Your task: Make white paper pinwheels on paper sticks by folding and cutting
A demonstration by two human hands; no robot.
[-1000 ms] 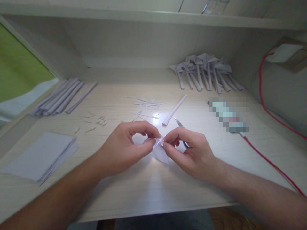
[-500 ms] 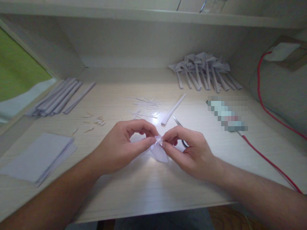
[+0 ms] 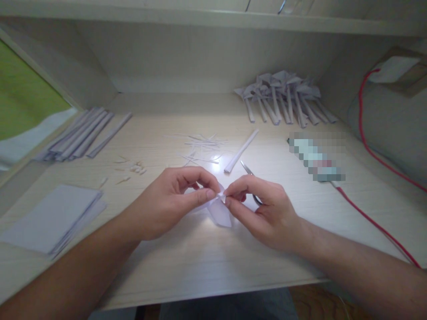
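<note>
Between my hands is a white paper pinwheel (image 3: 220,214), its folded points gathered at the middle and one blade hanging toward me. My left hand (image 3: 178,200) pinches its centre between thumb and forefinger from the left. From the right, my right hand (image 3: 263,206) pinches the gathered paper at the same spot, fingertips almost meeting the left ones. Scissors (image 3: 247,169) lie partly hidden behind my right hand. Just beyond them rests a rolled paper stick (image 3: 242,152).
Thin paper strips (image 3: 203,142) and short cotton-bud ends (image 3: 135,168) lie mid-desk. At left are rolled paper sticks (image 3: 82,135) and a stack of paper sheets (image 3: 56,218). Finished-looking pinwheels (image 3: 280,98) sit at back right, near a blurred device (image 3: 315,158) with a red cable (image 3: 370,218).
My left fingertips have shifted slightly on the pinwheel's centre, and its lower blade has turned a little to the left. The right hand has hardly moved.
</note>
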